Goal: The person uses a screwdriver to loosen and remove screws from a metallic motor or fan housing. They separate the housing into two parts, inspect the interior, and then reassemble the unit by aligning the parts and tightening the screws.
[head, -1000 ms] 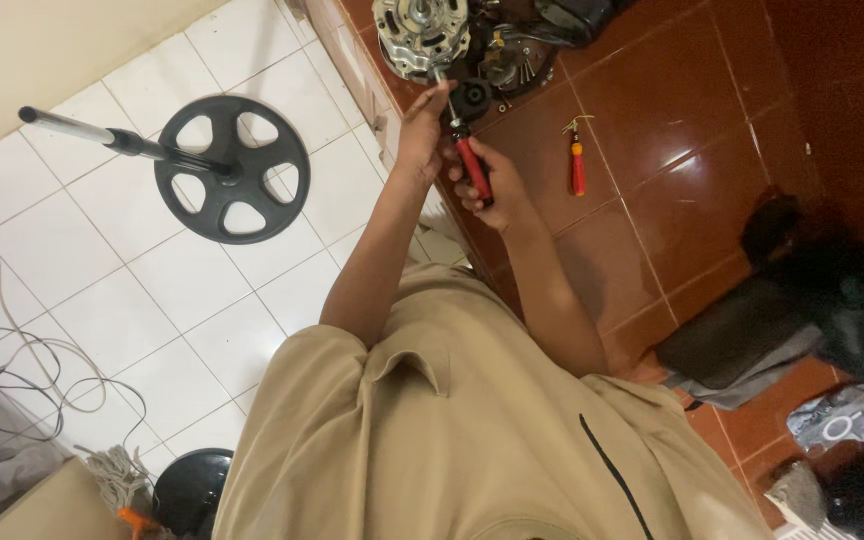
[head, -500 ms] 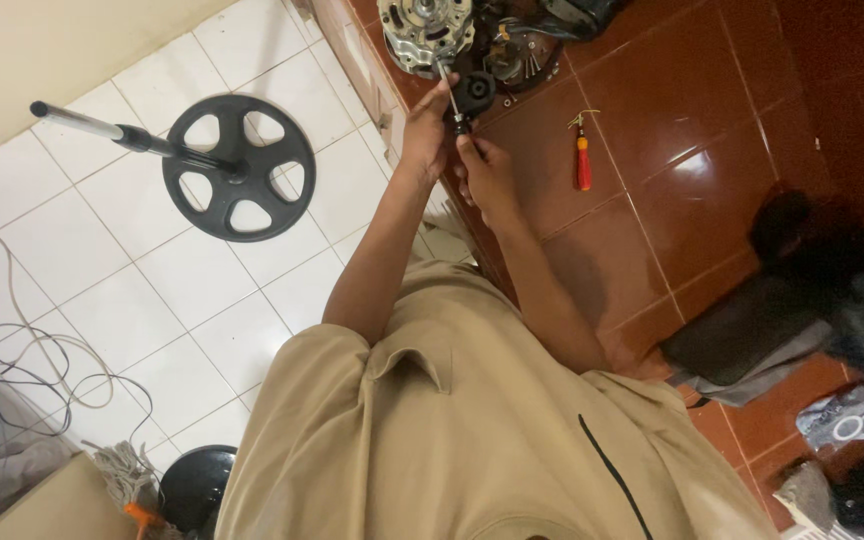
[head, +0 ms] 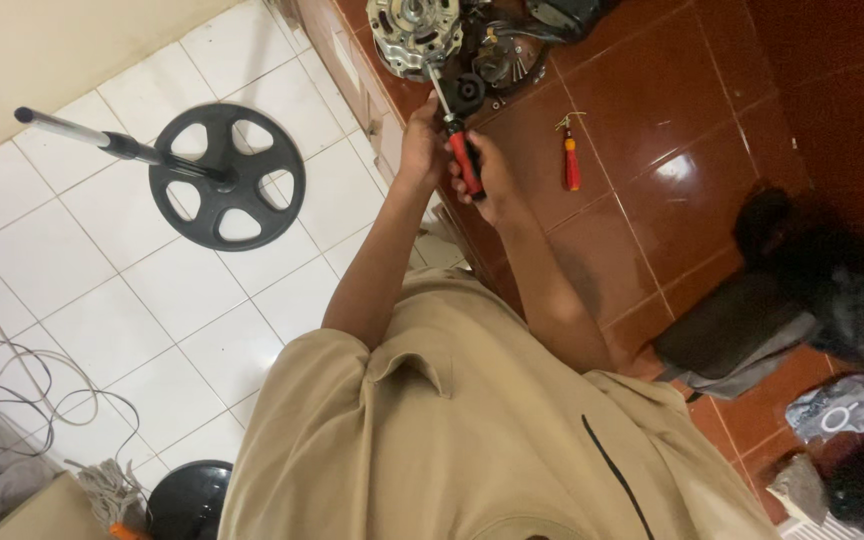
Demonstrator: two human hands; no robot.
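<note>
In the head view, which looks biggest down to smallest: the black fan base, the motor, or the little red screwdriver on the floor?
1. Fan base, clearly largest.
2. Motor, partly cut off by the frame, so its full size is uncertain.
3. Red screwdriver, smallest.

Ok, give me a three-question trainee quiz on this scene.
1. True or false: the fan base lies on the brown tiles.
2. The screwdriver points its tip at: A) the motor; B) the fan base; C) a cable.
3. What lies on the brown tiles just past the right hand?

Key: 1 false, it lies on the white tiles. 2 A. 3 a small red tool.
</note>
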